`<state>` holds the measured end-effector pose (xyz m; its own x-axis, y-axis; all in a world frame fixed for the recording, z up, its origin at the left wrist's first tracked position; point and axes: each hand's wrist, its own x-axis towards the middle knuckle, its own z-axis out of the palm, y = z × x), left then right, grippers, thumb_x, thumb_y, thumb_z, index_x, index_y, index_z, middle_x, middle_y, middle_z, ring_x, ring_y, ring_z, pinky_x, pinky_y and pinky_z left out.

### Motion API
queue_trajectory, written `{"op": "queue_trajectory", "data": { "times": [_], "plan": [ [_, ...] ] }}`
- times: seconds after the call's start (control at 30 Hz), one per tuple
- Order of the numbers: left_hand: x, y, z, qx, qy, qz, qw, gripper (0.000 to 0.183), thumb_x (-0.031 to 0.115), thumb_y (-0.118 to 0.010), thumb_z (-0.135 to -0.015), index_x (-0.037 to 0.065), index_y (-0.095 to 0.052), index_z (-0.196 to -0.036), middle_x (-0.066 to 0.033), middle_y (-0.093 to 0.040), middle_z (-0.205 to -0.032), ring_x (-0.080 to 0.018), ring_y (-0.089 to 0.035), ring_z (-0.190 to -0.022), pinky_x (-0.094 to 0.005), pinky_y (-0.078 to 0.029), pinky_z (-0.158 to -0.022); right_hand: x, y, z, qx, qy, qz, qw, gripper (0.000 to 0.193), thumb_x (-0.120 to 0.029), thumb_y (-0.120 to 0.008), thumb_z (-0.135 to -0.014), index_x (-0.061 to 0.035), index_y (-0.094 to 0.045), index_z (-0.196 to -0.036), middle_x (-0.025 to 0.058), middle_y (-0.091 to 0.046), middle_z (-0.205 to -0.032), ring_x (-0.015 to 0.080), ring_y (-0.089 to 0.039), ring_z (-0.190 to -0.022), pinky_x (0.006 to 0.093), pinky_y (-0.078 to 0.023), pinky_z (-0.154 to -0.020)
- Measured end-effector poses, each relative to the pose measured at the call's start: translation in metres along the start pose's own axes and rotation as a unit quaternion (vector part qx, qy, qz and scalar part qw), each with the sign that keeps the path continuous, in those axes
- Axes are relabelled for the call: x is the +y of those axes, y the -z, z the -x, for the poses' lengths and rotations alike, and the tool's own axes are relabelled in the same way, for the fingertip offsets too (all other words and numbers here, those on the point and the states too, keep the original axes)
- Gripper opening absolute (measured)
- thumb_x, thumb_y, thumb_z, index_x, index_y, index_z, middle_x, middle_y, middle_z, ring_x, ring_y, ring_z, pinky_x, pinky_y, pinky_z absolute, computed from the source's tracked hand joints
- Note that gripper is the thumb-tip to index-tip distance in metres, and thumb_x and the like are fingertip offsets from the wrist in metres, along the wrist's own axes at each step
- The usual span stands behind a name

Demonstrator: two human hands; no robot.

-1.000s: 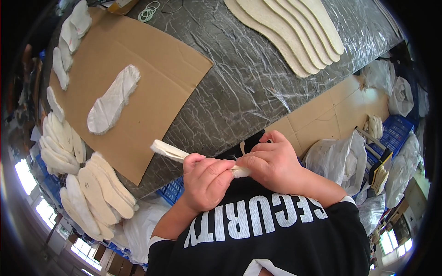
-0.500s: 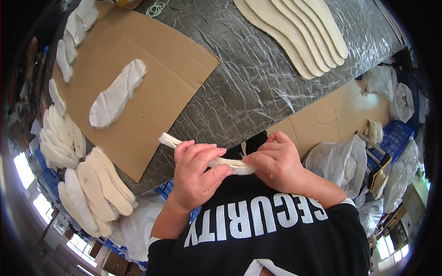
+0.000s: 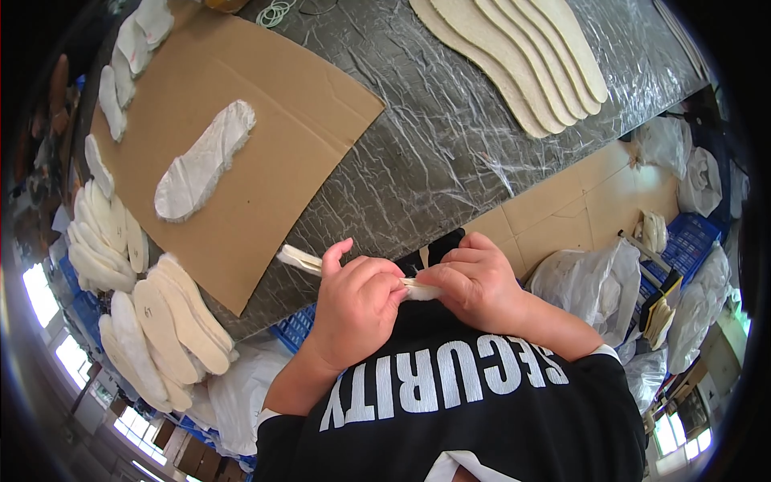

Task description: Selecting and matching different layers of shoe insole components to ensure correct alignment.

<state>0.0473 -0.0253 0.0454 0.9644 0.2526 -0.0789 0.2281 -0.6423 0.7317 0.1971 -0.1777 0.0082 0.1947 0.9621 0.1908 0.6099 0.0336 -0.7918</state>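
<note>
Between my two hands, in front of my chest, is a cream fleecy insole (image 3: 300,259) seen edge-on, its layers showing at the left end. My left hand (image 3: 357,297) is closed round its middle, with the index finger raised. The fingers of my right hand (image 3: 475,281) pinch its right end, which they partly hide. Beyond my hands, a single white fuzzy insole (image 3: 205,165) lies flat on a brown cardboard sheet (image 3: 281,104).
A plastic-covered table (image 3: 401,177) spreads ahead, with a fanned row of cream insole pieces (image 3: 514,64) at its far side. Piles of insoles (image 3: 169,321) sit along the left edge. Plastic bags (image 3: 590,277) and a blue crate (image 3: 691,241) stand at the right.
My left hand has slid rightward along the insole, closer to my right hand, and its index finger has lifted. The insole's left end has dipped slightly.
</note>
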Motion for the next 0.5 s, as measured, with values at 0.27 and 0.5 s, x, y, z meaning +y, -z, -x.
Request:
{"op": "queue_trajectory", "data": {
  "times": [0.27,0.5],
  "plan": [
    [0.005,-0.004,-0.006,0.029,-0.026,-0.073,0.997,0.012,0.005,-0.071,-0.072,0.008,-0.062,-0.079,-0.0003,-0.06,-0.085,-0.0177,-0.062,-0.077,-0.0554,-0.034,-0.099,-0.007,0.014,-0.014,-0.021,-0.072,-0.035,0.997,0.027,-0.017,-0.077,-0.076,-0.0071,-0.065,-0.098,0.0048,-0.066,-0.076,0.0241,-0.064,-0.072,0.0356,-0.043,-0.067],
    [0.001,-0.013,-0.007,0.036,-0.059,-0.128,0.989,0.01,0.003,-0.068,-0.072,0.008,-0.063,-0.08,-0.0003,-0.061,-0.087,-0.0179,-0.061,-0.077,-0.059,-0.031,-0.102,0.013,0.011,-0.017,-0.097,-0.166,-0.136,0.972,0.014,-0.012,-0.072,-0.078,-0.0028,-0.067,-0.088,0.0121,-0.067,-0.077,0.0313,-0.065,-0.073,0.0415,-0.049,-0.066]
  ]
}}
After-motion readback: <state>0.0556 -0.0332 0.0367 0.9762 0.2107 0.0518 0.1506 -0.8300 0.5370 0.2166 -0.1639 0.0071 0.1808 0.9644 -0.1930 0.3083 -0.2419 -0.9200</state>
